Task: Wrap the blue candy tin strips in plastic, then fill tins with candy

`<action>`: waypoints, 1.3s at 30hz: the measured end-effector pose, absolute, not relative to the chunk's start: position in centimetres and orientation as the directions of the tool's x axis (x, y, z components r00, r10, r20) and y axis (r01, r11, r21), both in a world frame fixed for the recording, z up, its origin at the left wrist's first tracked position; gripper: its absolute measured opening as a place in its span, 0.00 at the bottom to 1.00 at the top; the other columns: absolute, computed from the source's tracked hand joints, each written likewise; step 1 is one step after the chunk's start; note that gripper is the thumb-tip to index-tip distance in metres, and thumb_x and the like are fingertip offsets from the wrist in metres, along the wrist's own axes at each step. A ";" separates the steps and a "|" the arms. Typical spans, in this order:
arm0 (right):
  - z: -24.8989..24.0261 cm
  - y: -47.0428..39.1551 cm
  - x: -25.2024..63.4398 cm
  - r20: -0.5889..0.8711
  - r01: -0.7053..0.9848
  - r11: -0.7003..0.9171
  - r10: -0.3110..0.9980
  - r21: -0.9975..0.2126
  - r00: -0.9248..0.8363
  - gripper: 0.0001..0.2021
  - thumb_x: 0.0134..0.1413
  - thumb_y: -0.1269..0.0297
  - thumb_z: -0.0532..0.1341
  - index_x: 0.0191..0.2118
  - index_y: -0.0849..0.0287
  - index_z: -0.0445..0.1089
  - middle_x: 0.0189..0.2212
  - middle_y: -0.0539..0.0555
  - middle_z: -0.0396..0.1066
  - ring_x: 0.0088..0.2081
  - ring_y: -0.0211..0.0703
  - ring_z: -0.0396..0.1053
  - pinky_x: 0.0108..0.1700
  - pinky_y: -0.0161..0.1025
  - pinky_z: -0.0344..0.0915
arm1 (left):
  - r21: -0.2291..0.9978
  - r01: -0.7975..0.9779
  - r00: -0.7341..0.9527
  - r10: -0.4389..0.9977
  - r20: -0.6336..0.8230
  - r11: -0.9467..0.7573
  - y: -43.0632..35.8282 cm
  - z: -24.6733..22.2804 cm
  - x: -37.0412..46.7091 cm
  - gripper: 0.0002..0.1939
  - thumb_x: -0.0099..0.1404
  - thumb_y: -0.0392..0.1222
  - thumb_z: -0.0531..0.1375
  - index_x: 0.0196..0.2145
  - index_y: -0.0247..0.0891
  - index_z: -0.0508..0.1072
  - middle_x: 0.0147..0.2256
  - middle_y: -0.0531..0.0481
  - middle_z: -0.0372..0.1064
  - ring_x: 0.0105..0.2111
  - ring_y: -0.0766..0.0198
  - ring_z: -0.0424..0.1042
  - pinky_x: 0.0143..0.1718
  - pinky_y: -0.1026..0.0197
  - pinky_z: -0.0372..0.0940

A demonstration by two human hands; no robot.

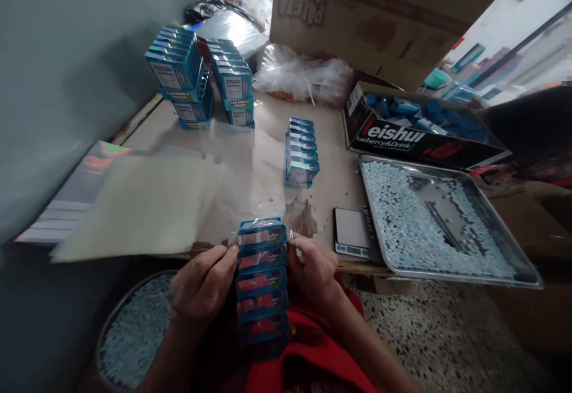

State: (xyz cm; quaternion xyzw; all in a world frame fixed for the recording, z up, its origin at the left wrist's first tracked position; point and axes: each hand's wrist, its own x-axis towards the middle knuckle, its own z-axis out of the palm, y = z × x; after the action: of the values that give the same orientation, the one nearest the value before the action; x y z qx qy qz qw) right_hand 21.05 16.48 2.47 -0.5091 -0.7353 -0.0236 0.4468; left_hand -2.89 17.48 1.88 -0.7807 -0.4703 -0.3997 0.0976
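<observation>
A row of blue candy boxes point(261, 283) with clear film at its top end stands between my hands, at the table's front edge. My left hand point(205, 280) has its fingers closed at the upper left side of the row. On the other side, my right hand point(315, 265) pinches the clear film near the top right corner. Farther back on the table sits a shorter row of similar blue boxes point(302, 155). Two taller stacks, a left one point(176, 77) and a right one point(231, 83), stand at the back left.
Pale sheets point(138, 202) lie at the left. A small scale point(352, 229), a metal tray point(379, 262) of light blue pieces and a black carton point(388, 140) of blue packets are at the right. Below left is a round container point(103, 336) of similar pieces.
</observation>
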 end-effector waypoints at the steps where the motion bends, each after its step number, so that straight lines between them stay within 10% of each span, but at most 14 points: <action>1: 2.0 16.7 20.9 0.679 0.761 0.481 0.731 -0.436 -0.072 0.08 0.67 0.72 0.60 0.47 0.53 0.72 0.40 0.55 0.82 0.40 0.44 0.81 0.41 0.39 0.74 | 0.250 0.827 0.223 0.701 0.678 -0.504 17.7 0.9 -3.1 0.08 0.66 0.38 0.65 0.44 0.44 0.77 0.39 0.49 0.80 0.37 0.61 0.79 0.42 0.61 0.71; 6: 1.0 17.8 20.4 0.660 0.675 0.486 0.751 -0.555 0.002 0.06 0.66 0.72 0.60 0.41 0.53 0.72 0.41 0.53 0.82 0.43 0.42 0.80 0.45 0.38 0.73 | 0.533 0.839 -0.172 0.874 0.455 -0.113 19.9 -1.4 -1.9 0.12 0.67 0.48 0.61 0.44 0.38 0.71 0.33 0.48 0.77 0.30 0.60 0.76 0.33 0.60 0.68; 13: 0.1 17.8 19.6 0.537 0.573 0.351 0.821 -0.740 0.191 0.04 0.63 0.70 0.61 0.39 0.53 0.71 0.34 0.51 0.79 0.37 0.41 0.77 0.42 0.38 0.71 | 0.365 0.908 0.097 0.949 0.299 -0.208 19.8 0.8 -2.3 0.09 0.71 0.42 0.54 0.38 0.38 0.73 0.36 0.46 0.74 0.34 0.59 0.73 0.32 0.62 0.60; 32: -0.2 8.1 23.4 0.566 0.592 0.531 0.811 -0.606 -0.148 0.06 0.65 0.69 0.56 0.44 0.52 0.68 0.29 0.50 0.70 0.32 0.43 0.67 0.37 0.41 0.64 | 0.111 0.668 0.692 0.669 0.272 -0.736 14.1 2.3 -3.5 0.11 0.72 0.36 0.53 0.34 0.39 0.73 0.33 0.46 0.74 0.25 0.64 0.72 0.23 0.64 0.60; 39: -0.4 3.8 25.6 0.403 0.511 0.509 0.861 -0.693 -0.310 0.03 0.66 0.64 0.61 0.44 0.51 0.69 0.27 0.47 0.68 0.29 0.40 0.65 0.33 0.35 0.63 | 0.623 0.560 0.683 0.730 0.025 -0.546 8.4 1.1 -4.2 0.13 0.75 0.42 0.52 0.45 0.44 0.77 0.46 0.43 0.74 0.44 0.60 0.77 0.46 0.61 0.74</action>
State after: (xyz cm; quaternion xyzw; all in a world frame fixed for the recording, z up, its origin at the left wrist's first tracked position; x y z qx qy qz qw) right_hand 25.64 3.84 -0.42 -0.4412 -0.7772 0.2260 0.3876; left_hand -4.23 8.39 1.09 -0.8677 -0.3718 -0.1423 -0.2978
